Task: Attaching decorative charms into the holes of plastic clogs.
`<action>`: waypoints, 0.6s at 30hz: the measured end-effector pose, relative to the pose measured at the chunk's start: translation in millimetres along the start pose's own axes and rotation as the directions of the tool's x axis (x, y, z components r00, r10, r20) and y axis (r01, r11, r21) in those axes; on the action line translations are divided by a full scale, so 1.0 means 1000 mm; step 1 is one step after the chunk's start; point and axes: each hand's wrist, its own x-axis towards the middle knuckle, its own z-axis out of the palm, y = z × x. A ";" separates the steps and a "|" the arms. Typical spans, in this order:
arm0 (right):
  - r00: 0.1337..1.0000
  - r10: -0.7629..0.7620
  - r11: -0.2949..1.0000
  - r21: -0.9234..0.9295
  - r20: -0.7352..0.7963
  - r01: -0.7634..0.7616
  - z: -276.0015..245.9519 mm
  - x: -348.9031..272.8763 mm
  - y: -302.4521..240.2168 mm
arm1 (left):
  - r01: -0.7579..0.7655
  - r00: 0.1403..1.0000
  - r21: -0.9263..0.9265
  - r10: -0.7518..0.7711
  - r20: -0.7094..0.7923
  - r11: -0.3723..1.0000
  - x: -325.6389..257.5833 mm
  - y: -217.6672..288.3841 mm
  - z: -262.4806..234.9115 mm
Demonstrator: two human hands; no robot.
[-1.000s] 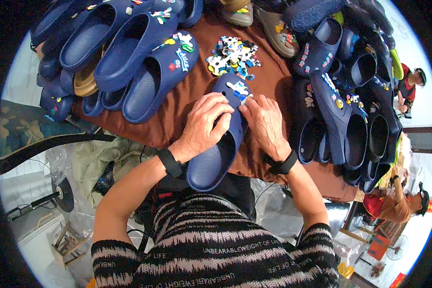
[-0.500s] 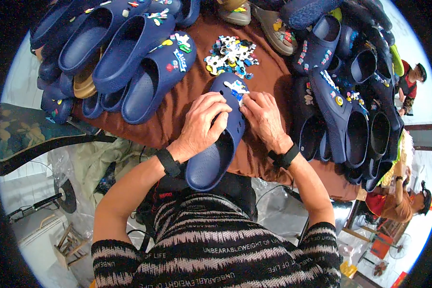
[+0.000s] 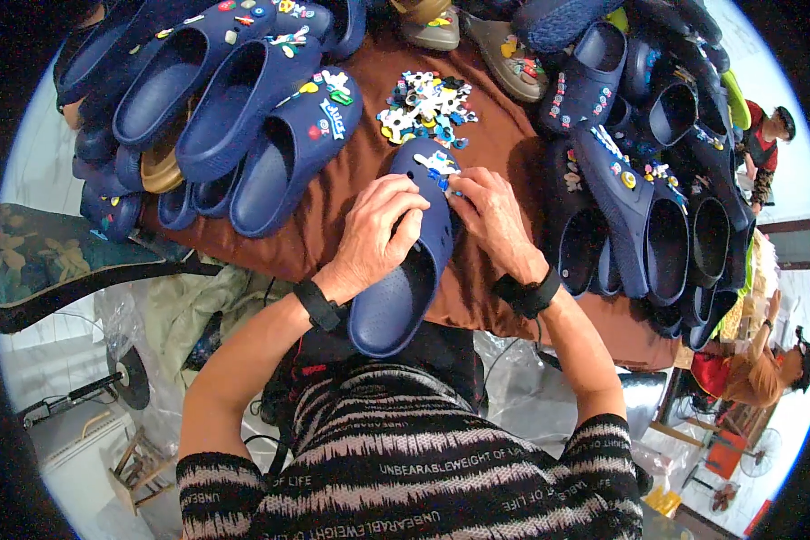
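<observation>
Fitting charms, apparently | navy clog (image 3: 389, 317): toe above tabletop (image 3: 508, 135) | left hand (image 3: 380, 225): clamped on clog's left side | right hand (image 3: 490, 214): at clog's right edge, grip hidden | done: white-and-blue charm (image 3: 437, 166) atop clog's toe | remaining: bare hole (image 3: 411, 175), presumably; charm pile (image 3: 425, 106) beyond clog

The navy clog (image 3: 389, 306), dark holes in its upper, faces opening upward, toe just past twelve o'clock, heel just past six. A white-and-blue charm (image 3: 437, 164) (fine outline unclear) sits toward one o'clock, on the toe.
</observation>
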 end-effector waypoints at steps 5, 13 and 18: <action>0.993 -0.116 0.993 0.004 0.008 0.115 -0.004 0.004 0.010 | 0.001 1.000 -0.003 -0.001 0.001 1.000 0.001 0.001 0.000; 0.999 -0.034 0.997 0.072 0.028 0.032 -0.001 -0.002 0.012 | 0.005 1.000 0.001 -0.005 0.015 1.000 0.002 0.003 -0.001; 0.993 0.018 0.990 -0.143 0.113 -0.002 -0.014 0.011 -0.004 | -0.001 1.000 0.004 0.001 0.006 1.000 -0.001 -0.001 0.000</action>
